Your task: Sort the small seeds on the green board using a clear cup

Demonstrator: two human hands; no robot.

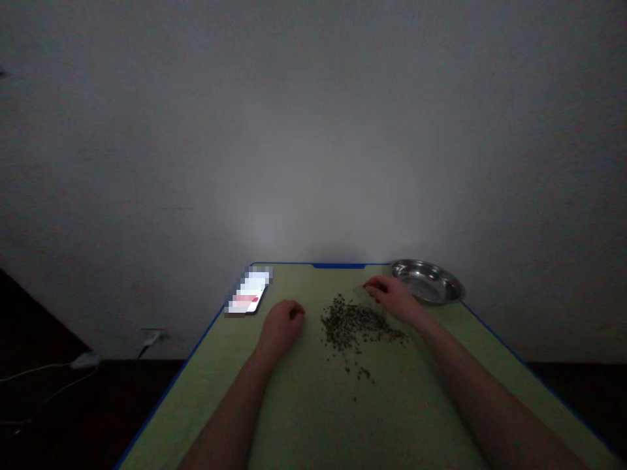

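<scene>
A loose heap of small dark, peppercorn-like grains [350, 324] lies on the green tabletop, with a few strays nearer to me. Beyond its far right side is my right hand [389, 299], thumb and fingers pinched together. A faint thin stalk [359, 288] shows at those fingertips; dim light blurs its detail. My left hand [283, 324] rests on the table left of the heap, apart from it, with the fingers curled in. A dark hollow shows between thumb and fingers there, and I cannot see what, if anything, is inside.
A shiny metal bowl [428, 284] stands at the far right corner, just behind my right hand. At the far left lies a phone [249, 290] with its screen lit. The green table [313, 405] has a blue edge and meets a grey wall. Cables [85, 361] run at left.
</scene>
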